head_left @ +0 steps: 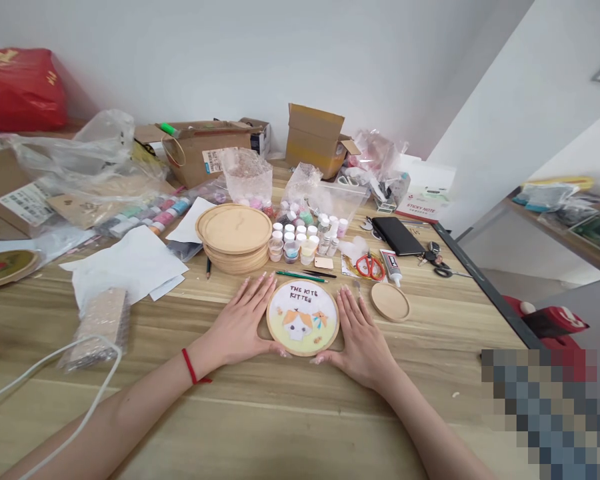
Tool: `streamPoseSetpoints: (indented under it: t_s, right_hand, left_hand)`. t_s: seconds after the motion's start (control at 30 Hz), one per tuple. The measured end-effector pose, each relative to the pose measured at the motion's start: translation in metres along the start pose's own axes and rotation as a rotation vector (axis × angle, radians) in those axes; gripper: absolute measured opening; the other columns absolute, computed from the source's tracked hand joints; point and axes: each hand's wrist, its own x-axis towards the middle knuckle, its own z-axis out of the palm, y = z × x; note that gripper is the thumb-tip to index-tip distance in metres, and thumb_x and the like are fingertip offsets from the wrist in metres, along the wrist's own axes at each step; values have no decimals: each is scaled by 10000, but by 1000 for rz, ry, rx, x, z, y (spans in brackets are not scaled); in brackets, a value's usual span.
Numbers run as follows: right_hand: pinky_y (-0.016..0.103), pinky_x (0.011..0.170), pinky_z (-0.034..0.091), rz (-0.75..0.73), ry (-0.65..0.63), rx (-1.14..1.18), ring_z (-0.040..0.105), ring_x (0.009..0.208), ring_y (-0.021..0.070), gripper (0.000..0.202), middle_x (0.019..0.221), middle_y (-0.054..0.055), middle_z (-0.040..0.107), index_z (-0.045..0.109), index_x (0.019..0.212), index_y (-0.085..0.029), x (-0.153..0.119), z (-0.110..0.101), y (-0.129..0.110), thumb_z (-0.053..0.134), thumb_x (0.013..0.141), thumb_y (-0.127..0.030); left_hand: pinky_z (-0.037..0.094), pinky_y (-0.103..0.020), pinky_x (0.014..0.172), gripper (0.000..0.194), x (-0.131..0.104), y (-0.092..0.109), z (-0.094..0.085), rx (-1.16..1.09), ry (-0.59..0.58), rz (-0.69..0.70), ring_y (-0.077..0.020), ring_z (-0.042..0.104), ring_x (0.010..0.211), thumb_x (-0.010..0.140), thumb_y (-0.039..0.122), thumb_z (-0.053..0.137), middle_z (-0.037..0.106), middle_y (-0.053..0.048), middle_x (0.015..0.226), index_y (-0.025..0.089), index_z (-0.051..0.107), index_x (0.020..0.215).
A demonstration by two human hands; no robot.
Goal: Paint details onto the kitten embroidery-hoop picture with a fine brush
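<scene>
A round wooden-rimmed plaque (303, 318) lies flat on the table, with a cat picture and the words "THE KITE KITTEN" on it. My left hand (250, 320) rests against its left side, palm down, fingers stretched out and thumb at the lower edge. On the right side lies my right hand (357, 333), fingers also extended, its thumb touching the lower rim. Just beyond the plaque are a green pencil (301, 276) and dark tweezers (320, 273). An empty round wooden tray (390, 302) sits right of my right hand.
Stacked wooden discs (234, 230), small white-lidded jars (307, 247), red-handled scissors (370, 267), a glue tube (391, 265) and a black notebook (397, 235) stand behind. White paper (125, 263), a wrapped block (100, 323) and a white cable (97, 400) lie left.
</scene>
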Motion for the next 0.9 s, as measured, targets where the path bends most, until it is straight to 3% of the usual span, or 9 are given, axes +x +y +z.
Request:
streamPoseSetpoints:
  t_s: [0.53, 0.9]
  right_hand:
    - [554, 1210, 189, 8, 34, 28, 135, 1502, 365, 1279, 1625, 225, 99, 7, 1559, -43, 1, -6, -1, 412, 692, -892]
    - [537, 1211, 198, 27, 58, 21, 137, 1506, 338, 1278, 1623, 213, 141, -9, 1559, -53, 1, -9, 0, 407, 691, -894]
  left_hand:
    - [150, -526, 1215, 1257, 1, 2, -2, -4, 1, 0, -348, 157, 1494, 695, 892, 430, 138, -169, 1625, 104, -15, 1569]
    - [127, -557, 1214, 1322, 5, 4, -4, -58, 70, 8, -369, 150, 1491, 642, 878, 531, 126, -198, 1622, 117, -29, 1567]
